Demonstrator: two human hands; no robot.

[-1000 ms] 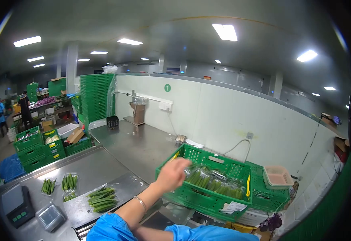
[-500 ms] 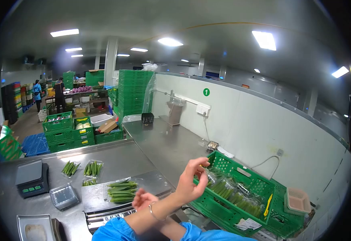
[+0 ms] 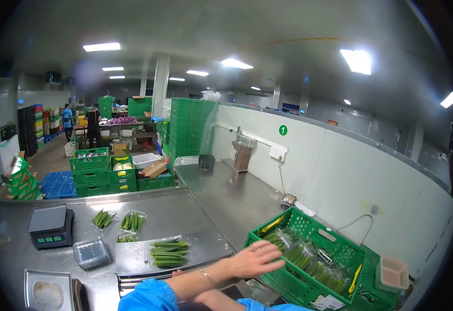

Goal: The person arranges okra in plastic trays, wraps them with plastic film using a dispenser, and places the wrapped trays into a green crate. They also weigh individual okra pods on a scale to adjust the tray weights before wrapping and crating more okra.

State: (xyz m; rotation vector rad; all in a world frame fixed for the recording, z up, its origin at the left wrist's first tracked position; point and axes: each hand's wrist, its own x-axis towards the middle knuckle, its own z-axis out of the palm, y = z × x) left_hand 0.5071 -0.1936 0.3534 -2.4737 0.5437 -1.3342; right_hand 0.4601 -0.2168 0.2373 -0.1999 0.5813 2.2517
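Note:
My left hand (image 3: 257,259) reaches across to the right, over the near left rim of a green crate (image 3: 303,285). Its fingers are stretched out, with nothing seen in them. Inside the crate lie several clear-wrapped packs of okra (image 3: 314,265). My right hand (image 3: 177,272) is under the crossed left forearm, by the front of the metal wrapping plate (image 3: 133,262); only a bit of it shows and its fingers are mostly hidden. On that plate, just beyond my right hand, sits a tray of okra (image 3: 169,252).
Smaller okra packs (image 3: 132,222), a scale (image 3: 50,226), stacked clear trays (image 3: 91,253) and a metal pan (image 3: 48,291) are on the steel table. A pink basket (image 3: 392,273) stands right of the crate. Green crates (image 3: 191,127) and two people are farther back.
My left hand has lowered toward the crate rim, and its curled fingers have straightened. My right hand has drawn back under the left forearm. The camera view has shifted slightly.

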